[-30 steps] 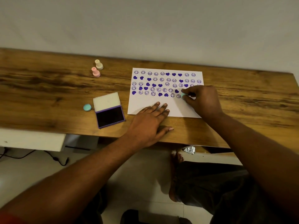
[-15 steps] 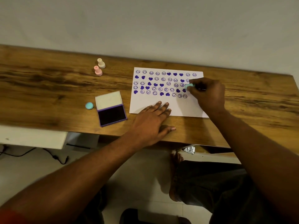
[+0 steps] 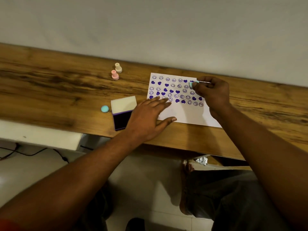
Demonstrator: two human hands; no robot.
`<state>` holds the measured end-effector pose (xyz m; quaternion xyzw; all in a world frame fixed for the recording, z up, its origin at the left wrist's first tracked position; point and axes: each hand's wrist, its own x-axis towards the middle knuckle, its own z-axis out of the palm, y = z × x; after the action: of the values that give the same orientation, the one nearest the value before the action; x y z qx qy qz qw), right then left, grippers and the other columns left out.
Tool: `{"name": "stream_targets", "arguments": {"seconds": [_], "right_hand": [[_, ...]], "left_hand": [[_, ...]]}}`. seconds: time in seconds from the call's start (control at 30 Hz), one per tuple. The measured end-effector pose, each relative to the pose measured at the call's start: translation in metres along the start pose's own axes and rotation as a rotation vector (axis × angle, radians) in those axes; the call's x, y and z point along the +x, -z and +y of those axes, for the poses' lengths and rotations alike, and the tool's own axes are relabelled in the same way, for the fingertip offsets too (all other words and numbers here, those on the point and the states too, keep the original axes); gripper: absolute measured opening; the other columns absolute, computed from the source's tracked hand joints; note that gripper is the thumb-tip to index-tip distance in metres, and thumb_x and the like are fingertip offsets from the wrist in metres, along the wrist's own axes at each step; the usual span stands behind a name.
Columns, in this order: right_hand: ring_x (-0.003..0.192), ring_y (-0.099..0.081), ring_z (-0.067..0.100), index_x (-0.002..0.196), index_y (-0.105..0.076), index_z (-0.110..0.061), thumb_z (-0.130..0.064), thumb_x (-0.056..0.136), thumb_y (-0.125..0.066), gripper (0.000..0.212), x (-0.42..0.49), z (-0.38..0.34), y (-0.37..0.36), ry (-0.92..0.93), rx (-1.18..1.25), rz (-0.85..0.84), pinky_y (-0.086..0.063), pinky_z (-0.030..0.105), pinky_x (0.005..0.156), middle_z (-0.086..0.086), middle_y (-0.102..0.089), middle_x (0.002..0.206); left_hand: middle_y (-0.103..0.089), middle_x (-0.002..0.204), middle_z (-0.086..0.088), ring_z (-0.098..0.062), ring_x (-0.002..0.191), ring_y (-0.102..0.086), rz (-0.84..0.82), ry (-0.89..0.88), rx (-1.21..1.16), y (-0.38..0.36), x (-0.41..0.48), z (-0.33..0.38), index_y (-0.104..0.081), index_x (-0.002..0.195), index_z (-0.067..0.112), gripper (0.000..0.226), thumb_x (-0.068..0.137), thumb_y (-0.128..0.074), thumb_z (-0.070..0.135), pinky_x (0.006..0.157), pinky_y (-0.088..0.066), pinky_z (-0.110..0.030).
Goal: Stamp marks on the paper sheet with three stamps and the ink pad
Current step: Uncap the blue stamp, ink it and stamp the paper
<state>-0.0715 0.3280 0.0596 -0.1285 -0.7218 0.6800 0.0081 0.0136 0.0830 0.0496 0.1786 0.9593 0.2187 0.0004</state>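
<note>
A white paper sheet (image 3: 185,114) lies on the wooden table (image 3: 50,90), covered with several rows of purple hearts and smiley marks. My right hand (image 3: 212,92) is shut on a small teal stamp (image 3: 191,84) and holds it above the sheet's upper right part. My left hand (image 3: 148,117) is spread flat, fingers apart, over the sheet's lower left corner and partly over the open ink pad (image 3: 122,112). A pink stamp (image 3: 114,74) and a cream stamp (image 3: 118,67) stand upright left of the sheet.
A teal stamp cap (image 3: 105,108) lies left of the ink pad. The table's front edge runs just below my left hand. Under the table are a bare foot (image 3: 187,169) and a crumpled foil piece (image 3: 202,160). A wall stands behind the table.
My right hand has lifted the teal stamp from the bottom row and carried it up and away from me. My left hand has slid left toward the ink pad.
</note>
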Motion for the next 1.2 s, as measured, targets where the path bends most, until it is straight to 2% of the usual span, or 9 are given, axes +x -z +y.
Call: {"name": "stream_targets", "arguments": {"seconds": [0.2, 0.4, 0.5, 0.6, 0.7, 0.77, 0.8, 0.93, 1.2], "right_hand": [[0.090, -0.080, 0.020, 0.106, -0.077, -0.013, -0.016, 0.083, -0.088, 0.025, -0.005, -0.006, -0.067, -0.058, 0.024, -0.160, -0.060, 0.025, 0.075, 0.006, -0.082, 0.093], [0.090, -0.079, 0.019, 0.111, -0.078, -0.010, -0.018, 0.083, -0.089, 0.031, -0.022, -0.003, -0.139, -0.066, -0.027, -0.254, -0.061, 0.029, 0.080, 0.007, -0.082, 0.096], [0.095, -0.079, 0.015, 0.112, -0.077, -0.011, -0.019, 0.084, -0.087, 0.030, -0.034, -0.001, -0.172, -0.054, -0.092, -0.323, -0.062, 0.033, 0.085, 0.003, -0.082, 0.099], [0.094, -0.077, 0.006, 0.107, -0.077, -0.024, -0.030, 0.083, -0.087, 0.027, -0.047, 0.001, -0.202, -0.007, -0.251, -0.406, -0.061, 0.027, 0.083, -0.007, -0.082, 0.094], [0.088, -0.073, -0.006, 0.103, -0.078, -0.031, -0.037, 0.083, -0.087, 0.023, -0.061, 0.004, -0.225, 0.162, -0.430, -0.466, -0.054, 0.009, 0.070, -0.017, -0.079, 0.091], [0.087, -0.071, -0.010, 0.107, -0.079, -0.030, -0.036, 0.085, -0.086, 0.024, -0.068, 0.006, -0.237, 0.297, -0.522, -0.496, -0.050, 0.003, 0.069, -0.020, -0.077, 0.093], [0.087, -0.071, -0.009, 0.109, -0.079, -0.027, -0.034, 0.086, -0.085, 0.025, -0.071, 0.006, -0.242, 0.361, -0.571, -0.512, -0.051, 0.003, 0.071, -0.019, -0.077, 0.097], [0.094, -0.073, 0.005, 0.116, -0.079, -0.021, -0.029, 0.091, -0.080, 0.027, -0.075, 0.008, -0.251, 0.574, -0.755, -0.564, -0.058, 0.022, 0.084, -0.006, -0.079, 0.107], [0.094, -0.072, 0.007, 0.116, -0.078, -0.022, -0.024, 0.092, -0.079, 0.024, -0.074, 0.009, -0.249, 0.699, -0.819, -0.609, -0.056, 0.021, 0.083, -0.006, -0.079, 0.108]], "left_hand": [[-0.070, 0.136, 0.001, -0.020, 0.124, -0.062, 0.261, 0.185, -0.109, 0.048, -0.022, -0.062, -0.069, 0.135, 0.026, 0.053, 0.094, -0.067, 0.059, 0.104, -0.051, -0.043], [-0.072, 0.131, 0.002, -0.019, 0.121, -0.064, 0.341, 0.370, -0.103, 0.070, -0.060, -0.122, -0.071, 0.132, 0.026, 0.053, 0.087, -0.078, 0.054, 0.098, -0.053, -0.039], [-0.071, 0.133, 0.002, -0.021, 0.123, -0.063, 0.326, 0.461, -0.092, 0.070, -0.076, -0.144, -0.071, 0.133, 0.029, 0.060, 0.081, -0.082, 0.057, 0.098, -0.054, -0.044], [-0.067, 0.136, 0.005, -0.021, 0.130, -0.057, 0.283, 0.535, -0.097, 0.069, -0.089, -0.162, -0.070, 0.130, 0.032, 0.065, 0.074, -0.085, 0.062, 0.104, -0.049, -0.048], [-0.062, 0.142, 0.010, -0.021, 0.140, -0.045, 0.242, 0.559, -0.044, 0.063, -0.095, -0.171, -0.071, 0.127, 0.036, 0.063, 0.072, -0.084, 0.065, 0.113, -0.038, -0.047], [-0.059, 0.146, 0.013, -0.021, 0.144, -0.038, 0.234, 0.552, -0.026, 0.058, -0.096, -0.174, -0.071, 0.126, 0.037, 0.061, 0.074, -0.080, 0.066, 0.112, -0.029, -0.047], [-0.057, 0.148, 0.013, -0.021, 0.146, -0.034, 0.237, 0.549, -0.025, 0.055, -0.096, -0.174, -0.071, 0.126, 0.038, 0.060, 0.075, -0.079, 0.067, 0.112, -0.026, -0.047], [-0.048, 0.156, 0.010, -0.024, 0.155, -0.020, 0.249, 0.559, -0.045, 0.046, -0.091, -0.173, -0.068, 0.127, 0.042, 0.056, 0.078, -0.075, 0.068, 0.120, -0.018, -0.054], [-0.041, 0.163, 0.008, -0.025, 0.160, -0.008, 0.252, 0.574, -0.059, 0.038, -0.083, -0.170, -0.068, 0.122, 0.044, 0.047, 0.080, -0.072, 0.064, 0.122, -0.013, -0.057]]}}
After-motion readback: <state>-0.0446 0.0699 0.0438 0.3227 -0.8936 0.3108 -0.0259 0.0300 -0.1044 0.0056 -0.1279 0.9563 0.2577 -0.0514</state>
